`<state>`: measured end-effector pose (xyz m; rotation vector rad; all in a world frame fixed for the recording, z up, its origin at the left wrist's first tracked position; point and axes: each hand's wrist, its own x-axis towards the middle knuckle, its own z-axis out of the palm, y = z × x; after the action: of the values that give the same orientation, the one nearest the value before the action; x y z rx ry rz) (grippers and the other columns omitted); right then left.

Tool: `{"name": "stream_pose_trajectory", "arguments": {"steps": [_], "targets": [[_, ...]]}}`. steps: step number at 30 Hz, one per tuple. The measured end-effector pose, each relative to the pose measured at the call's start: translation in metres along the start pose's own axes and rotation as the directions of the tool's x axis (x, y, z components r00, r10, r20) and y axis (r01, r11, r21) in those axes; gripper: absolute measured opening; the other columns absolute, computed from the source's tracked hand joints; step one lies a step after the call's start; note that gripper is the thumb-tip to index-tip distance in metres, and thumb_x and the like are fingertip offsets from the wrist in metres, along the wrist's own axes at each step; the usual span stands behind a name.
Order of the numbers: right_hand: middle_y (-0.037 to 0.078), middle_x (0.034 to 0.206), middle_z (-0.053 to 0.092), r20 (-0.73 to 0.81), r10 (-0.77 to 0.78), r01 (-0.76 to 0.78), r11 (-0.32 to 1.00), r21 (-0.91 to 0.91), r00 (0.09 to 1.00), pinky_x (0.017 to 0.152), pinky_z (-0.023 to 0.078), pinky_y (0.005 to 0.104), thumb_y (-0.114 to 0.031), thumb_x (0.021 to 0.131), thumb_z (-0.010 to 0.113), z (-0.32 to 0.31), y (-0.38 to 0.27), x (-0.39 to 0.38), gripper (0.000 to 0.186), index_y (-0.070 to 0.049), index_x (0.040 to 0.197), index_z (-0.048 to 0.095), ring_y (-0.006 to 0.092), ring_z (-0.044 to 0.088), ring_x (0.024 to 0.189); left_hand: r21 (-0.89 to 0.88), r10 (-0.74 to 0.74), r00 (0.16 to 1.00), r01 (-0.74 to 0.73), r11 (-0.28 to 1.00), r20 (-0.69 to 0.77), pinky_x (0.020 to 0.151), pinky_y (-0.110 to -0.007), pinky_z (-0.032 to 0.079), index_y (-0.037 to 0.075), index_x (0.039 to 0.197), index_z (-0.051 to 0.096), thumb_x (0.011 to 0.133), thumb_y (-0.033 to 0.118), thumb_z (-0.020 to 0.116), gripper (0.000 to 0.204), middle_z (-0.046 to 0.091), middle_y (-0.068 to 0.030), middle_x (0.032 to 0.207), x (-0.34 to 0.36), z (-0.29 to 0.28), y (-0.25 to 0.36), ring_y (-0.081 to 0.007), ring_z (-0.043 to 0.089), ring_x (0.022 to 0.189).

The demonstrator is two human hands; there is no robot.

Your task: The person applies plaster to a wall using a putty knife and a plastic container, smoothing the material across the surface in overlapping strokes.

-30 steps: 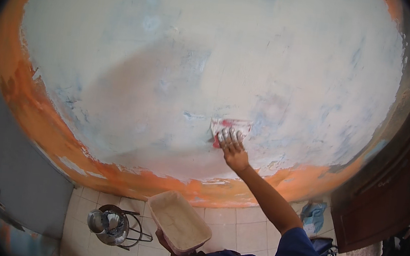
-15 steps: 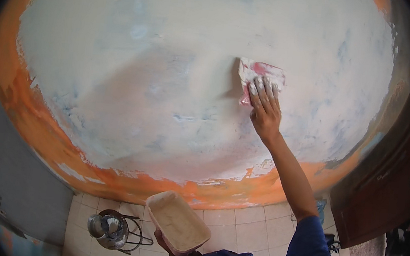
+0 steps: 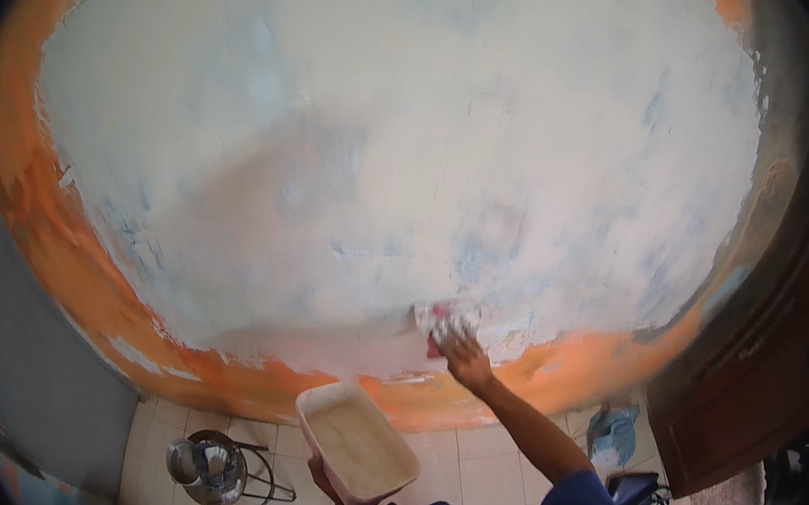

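My right hand presses a putty spreader, red and smeared with white, against the lower part of the wall. Its fingers lie over the tool, coated in white and a little blurred. A wide pale coat covers most of the wall, with bluish patches showing through and an orange border around it. Low in front of me, my left hand grips a pale rectangular tub from its left side. Smooth beige putty lies inside the tub. Most of the left hand's fingers are hidden beneath it.
A round stool with metal legs stands on the tiled floor at lower left, bearing metal containers. At right lie a light-blue plastic bag and a black bag, near a dark brown door. A grey panel borders the left.
My right hand has swept the spreader down the wall and slightly left, close to the orange lower border. The tub in my left hand has barely moved.
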<state>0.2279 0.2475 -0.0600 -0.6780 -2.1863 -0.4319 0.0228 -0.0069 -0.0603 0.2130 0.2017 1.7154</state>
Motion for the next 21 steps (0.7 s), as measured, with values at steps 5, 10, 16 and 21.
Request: {"name": "stream_pose_trajectory", "arguments": {"steps": [5, 10, 16, 21], "targets": [[0.015, 0.124, 0.058, -0.254, -0.046, 0.022, 0.995, -0.096, 0.966, 0.104, 0.039, 0.0488, 0.013, 0.069, 0.049, -0.101, 0.006, 0.105, 0.052, -0.003, 0.117, 0.061, 0.0310, 0.051, 0.121, -0.098, 0.011, 1.000, -0.009, 0.995, 0.021, 0.093, -0.059, 0.043, 0.012, 0.140, 0.032, 0.076, 0.052, 0.058, 0.080, 0.044, -0.0157, 0.135, -0.001, 0.008, -0.003, -0.0385, 0.048, 0.118], [0.016, 0.127, 0.055, -0.529, -0.179, -0.012, 0.942, -0.337, 0.830, 0.105, 0.036, 0.0485, 0.014, 0.065, 0.053, -0.177, 0.049, 0.249, 0.057, -0.002, 0.119, 0.059, 0.0337, 0.049, 0.122, -0.062, 0.017, 0.999, -0.018, 0.998, -0.028, 0.084, -0.062, 0.047, 0.016, 0.141, 0.032, 0.083, 0.064, 0.038, 0.075, 0.045, -0.0130, 0.133, -0.003, -0.006, -0.005, -0.0373, 0.050, 0.115], [0.016, 0.130, 0.052, -0.367, -0.081, -0.028, 0.959, -0.281, 0.927, 0.107, 0.032, 0.0515, 0.013, 0.058, 0.054, -0.118, 0.065, 0.226, 0.063, 0.000, 0.120, 0.056, 0.0349, 0.044, 0.126, 0.091, 0.087, 0.991, -0.078, 0.993, -0.099, 0.082, -0.058, 0.050, 0.015, 0.139, 0.033, 0.085, 0.066, 0.033, 0.074, 0.046, -0.0114, 0.132, -0.006, -0.013, -0.002, -0.0337, 0.053, 0.113], [0.014, 0.131, 0.051, -0.125, -0.001, -0.022, 0.983, -0.185, 0.992, 0.109, 0.031, 0.0511, 0.008, 0.061, 0.056, -0.056, 0.044, 0.132, 0.063, -0.002, 0.123, 0.055, 0.0323, 0.043, 0.127, 0.158, 0.076, 0.994, -0.062, 0.985, -0.084, 0.084, -0.055, 0.051, 0.014, 0.139, 0.033, 0.085, 0.067, 0.034, 0.075, 0.047, -0.0108, 0.132, -0.005, -0.027, -0.001, -0.0322, 0.053, 0.113]]}}
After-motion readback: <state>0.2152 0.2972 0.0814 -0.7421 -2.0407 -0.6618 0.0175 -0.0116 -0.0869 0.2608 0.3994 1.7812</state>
